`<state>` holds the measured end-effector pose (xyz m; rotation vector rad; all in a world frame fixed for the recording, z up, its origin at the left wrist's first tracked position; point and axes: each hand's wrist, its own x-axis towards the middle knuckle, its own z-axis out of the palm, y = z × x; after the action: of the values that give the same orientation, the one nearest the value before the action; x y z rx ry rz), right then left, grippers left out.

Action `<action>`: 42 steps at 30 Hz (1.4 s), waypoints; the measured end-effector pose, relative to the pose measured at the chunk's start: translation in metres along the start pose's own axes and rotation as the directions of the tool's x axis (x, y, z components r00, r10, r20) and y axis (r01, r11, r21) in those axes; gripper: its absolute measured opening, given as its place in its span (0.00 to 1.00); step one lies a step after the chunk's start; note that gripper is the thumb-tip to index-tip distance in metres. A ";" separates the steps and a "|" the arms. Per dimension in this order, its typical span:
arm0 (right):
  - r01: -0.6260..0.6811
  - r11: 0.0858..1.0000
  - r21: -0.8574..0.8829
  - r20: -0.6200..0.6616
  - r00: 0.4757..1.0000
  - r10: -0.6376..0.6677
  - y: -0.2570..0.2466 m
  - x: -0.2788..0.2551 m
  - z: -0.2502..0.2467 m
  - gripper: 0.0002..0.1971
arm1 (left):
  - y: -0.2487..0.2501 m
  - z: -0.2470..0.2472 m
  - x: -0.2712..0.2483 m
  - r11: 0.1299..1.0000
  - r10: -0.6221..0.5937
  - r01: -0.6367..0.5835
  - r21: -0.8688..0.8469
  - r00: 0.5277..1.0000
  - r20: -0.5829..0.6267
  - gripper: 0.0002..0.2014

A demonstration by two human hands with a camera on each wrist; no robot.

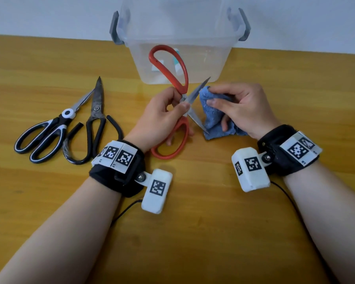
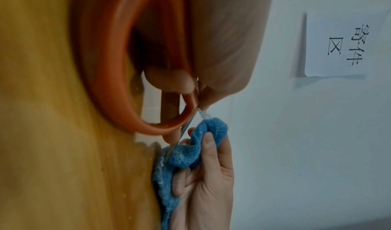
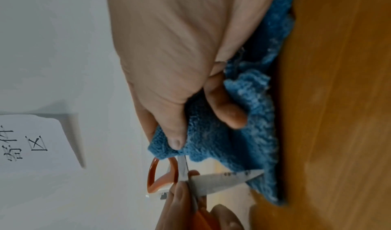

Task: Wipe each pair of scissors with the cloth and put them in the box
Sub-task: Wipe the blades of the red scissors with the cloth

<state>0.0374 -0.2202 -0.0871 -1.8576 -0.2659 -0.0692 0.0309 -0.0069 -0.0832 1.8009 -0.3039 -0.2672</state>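
My left hand (image 1: 172, 107) pinches the red-handled scissors (image 1: 178, 72) at the pivot, blades spread wide apart. One red loop (image 2: 101, 66) fills the left wrist view. My right hand (image 1: 234, 107) grips a bunched blue cloth (image 1: 211, 117) and holds it against the upper blade (image 3: 182, 168). The lower blade (image 3: 222, 180) points down at the cloth, which trails onto the wooden table (image 1: 193, 232). The clear plastic box (image 1: 213, 58) with grey latches stands just behind the hands.
Two more pairs lie on the table to the left: black-and-white handled scissors (image 1: 47, 134) and dark all-metal scissors (image 1: 95, 115) with black loops. Something white and teal (image 1: 177, 58) lies inside the box. A paper sign (image 2: 347, 44) hangs on the pale wall.
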 end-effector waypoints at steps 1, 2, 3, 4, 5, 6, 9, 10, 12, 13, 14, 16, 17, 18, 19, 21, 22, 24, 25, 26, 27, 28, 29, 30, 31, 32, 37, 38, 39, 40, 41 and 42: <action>0.007 1.000 -0.015 0.002 1.000 -0.007 0.000 0.000 0.001 0.12 | 0.001 0.001 0.000 1.000 0.006 -0.006 0.015 1.000 -0.001 0.07; 0.020 0.999 -0.037 0.012 1.000 -0.020 -0.001 0.001 0.002 0.12 | 0.001 0.002 0.000 1.000 0.010 -0.010 0.027 1.000 -0.002 0.07; 0.037 0.997 -0.064 0.022 0.999 -0.035 -0.001 0.001 0.004 0.12 | 0.002 0.002 0.000 0.999 0.013 -0.013 0.041 1.000 -0.005 0.06; 0.053 0.995 -0.088 0.032 0.998 -0.050 -0.002 0.001 0.006 0.12 | 0.002 0.004 -0.001 0.998 0.015 -0.015 0.057 1.000 -0.008 0.06; 0.069 0.992 -0.108 0.041 0.997 -0.065 -0.002 0.001 0.009 0.12 | 0.003 0.005 -0.001 0.998 0.015 -0.014 0.069 1.000 -0.010 0.06; 0.086 0.988 -0.128 0.049 0.996 -0.080 -0.002 0.001 0.011 0.12 | 0.003 0.005 -0.001 0.997 0.015 -0.014 0.078 1.000 -0.012 0.06; 0.118 0.975 -0.187 0.053 0.993 -0.110 -0.002 0.001 0.016 0.13 | -0.001 0.005 0.001 0.994 0.011 -0.008 0.106 1.000 -0.023 0.06; 0.119 0.972 -0.202 0.049 0.993 -0.111 -0.003 0.000 0.018 0.12 | -0.003 0.005 0.001 0.993 0.008 -0.005 0.115 1.000 -0.028 0.06; 0.115 0.968 -0.221 0.032 0.993 -0.110 -0.006 0.000 0.020 0.10 | -0.004 0.005 0.001 0.992 0.007 -0.003 0.126 1.000 -0.031 0.06; 0.104 0.967 -0.231 0.016 0.995 -0.103 -0.007 -0.001 0.021 0.10 | -0.004 0.005 0.001 0.992 0.012 -0.008 0.125 0.999 -0.031 0.05; 0.088 0.967 -0.239 -0.003 0.996 -0.091 -0.007 -0.001 0.022 0.10 | -0.004 0.005 0.001 0.993 0.019 -0.016 0.119 0.999 -0.030 0.05; 0.052 0.965 -0.258 -0.045 0.997 -0.065 -0.007 -0.002 0.023 0.09 | -0.003 0.005 -0.001 0.993 0.032 -0.029 0.112 0.999 -0.030 0.05; 0.033 0.963 -0.266 -0.072 0.996 -0.054 -0.007 -0.002 0.024 0.09 | -0.002 0.005 -0.001 0.993 0.035 -0.031 0.113 0.999 -0.031 0.05; 0.020 0.965 -0.263 -0.102 0.994 -0.048 -0.007 -0.001 0.025 0.09 | -0.002 0.005 -0.001 0.993 0.037 -0.033 0.116 0.999 -0.035 0.05; 0.011 0.968 -0.253 -0.132 0.990 -0.046 -0.007 -0.001 0.025 0.10 | -0.002 0.006 -0.001 0.993 0.039 -0.034 0.117 0.998 -0.040 0.05; 0.003 0.976 -0.219 -0.168 0.985 -0.040 -0.007 -0.001 0.025 0.10 | -0.003 0.006 0.000 0.992 0.041 -0.033 0.121 0.997 -0.059 0.06; 0.008 0.979 -0.202 -0.158 0.987 -0.041 -0.008 -0.002 0.025 0.11 | -0.005 0.006 0.001 0.992 0.040 -0.032 0.125 0.997 -0.068 0.06; 0.038 0.979 -0.200 -0.084 0.995 -0.056 -0.010 -0.003 0.024 0.12 | -0.006 0.006 0.002 0.990 0.039 -0.028 0.138 0.996 -0.079 0.06; 0.041 0.975 -0.220 -0.049 0.997 -0.053 -0.010 -0.003 0.024 0.13 | -0.006 0.005 0.002 0.989 0.038 -0.026 0.142 0.996 -0.079 0.06; 0.034 0.969 -0.244 -0.034 0.998 -0.043 -0.010 -0.003 0.025 0.13 | -0.006 0.005 0.001 0.989 0.038 -0.026 0.144 0.996 -0.076 0.06; 0.022 0.965 -0.261 -0.041 0.999 -0.034 -0.009 -0.002 0.025 0.13 | -0.005 0.005 0.001 0.989 0.037 -0.027 0.143 0.997 -0.071 0.06; 0.014 0.964 -0.266 -0.064 0.997 -0.032 -0.009 -0.001 0.026 0.12 | -0.005 0.005 0.001 0.990 0.038 -0.028 0.140 0.997 -0.067 0.06; 0.007 0.965 -0.262 -0.099 0.995 -0.034 -0.008 0.000 0.026 0.11 | -0.004 0.005 0.000 0.990 0.037 -0.028 0.136 0.997 -0.062 0.06; 0.002 0.968 -0.250 -0.138 0.990 -0.038 -0.006 0.001 0.026 0.11 | -0.004 0.005 0.000 0.991 0.035 -0.027 0.130 0.998 -0.060 0.06; -0.001 0.973 -0.232 -0.173 0.984 -0.040 -0.005 0.002 0.026 0.10 | -0.004 0.006 0.000 0.992 0.034 -0.026 0.122 0.998 -0.060 0.06; 0.000 0.978 -0.211 -0.196 0.980 -0.042 -0.004 0.002 0.025 0.11 | -0.005 0.006 0.001 0.993 0.032 -0.025 0.116 0.998 -0.062 0.06; 0.038 0.970 -0.238 -0.070 0.996 -0.057 -0.005 -0.002 0.025 0.10 | -0.006 0.006 0.002 0.994 0.035 -0.028 0.108 0.998 -0.061 0.05; 0.035 0.967 -0.254 -0.067 0.996 -0.053 -0.005 -0.002 0.026 0.09 | -0.005 0.006 0.002 0.994 0.036 -0.030 0.104 0.998 -0.058 0.05; 0.027 0.966 -0.259 -0.087 0.995 -0.051 -0.006 -0.001 0.026 0.09 | -0.005 0.005 0.001 0.994 0.038 -0.033 0.100 0.998 -0.054 0.05; 0.016 0.967 -0.254 -0.123 0.991 -0.049 -0.005 0.000 0.026 0.10 | -0.004 0.005 0.000 0.995 0.039 -0.034 0.094 0.998 -0.051 0.05; 0.003 0.971 -0.241 -0.164 0.986 -0.044 -0.005 0.001 0.027 0.10 | -0.003 0.005 0.000 0.995 0.037 -0.032 0.091 0.998 -0.048 0.05; -0.009 0.975 -0.222 -0.201 0.979 -0.037 -0.004 0.002 0.026 0.10 | -0.002 0.006 -0.001 0.996 0.034 -0.029 0.090 0.998 -0.048 0.05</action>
<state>0.0357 -0.1938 -0.0912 -2.0529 -0.1322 -0.3088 0.0286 -0.0114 -0.0870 1.8863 -0.3130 -0.1886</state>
